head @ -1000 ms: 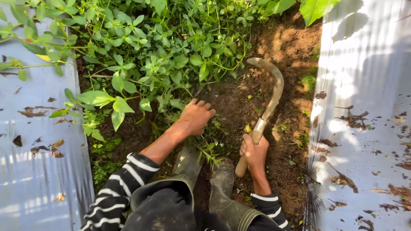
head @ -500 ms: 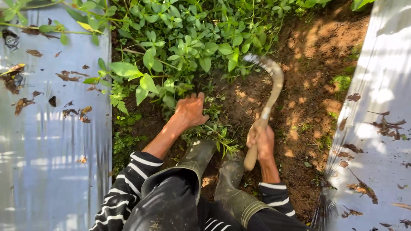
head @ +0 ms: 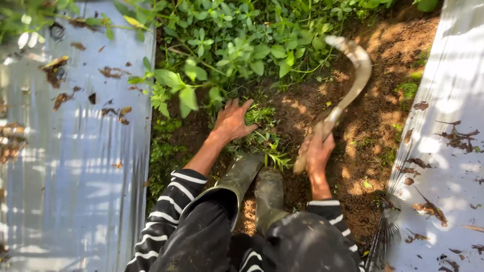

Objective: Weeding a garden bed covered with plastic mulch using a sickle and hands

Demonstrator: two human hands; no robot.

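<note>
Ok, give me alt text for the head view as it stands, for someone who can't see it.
A person's right hand grips a curved sickle over bare soil while the left hand presses into leafy green weeds. Rubber boots stand between silvery plastic sheets on both sides.

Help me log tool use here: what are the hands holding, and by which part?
The right hand grips a sickle by the lower end of its wooden handle. The left hand holds nothing; it presses spread fingers into the low weeds.
</note>
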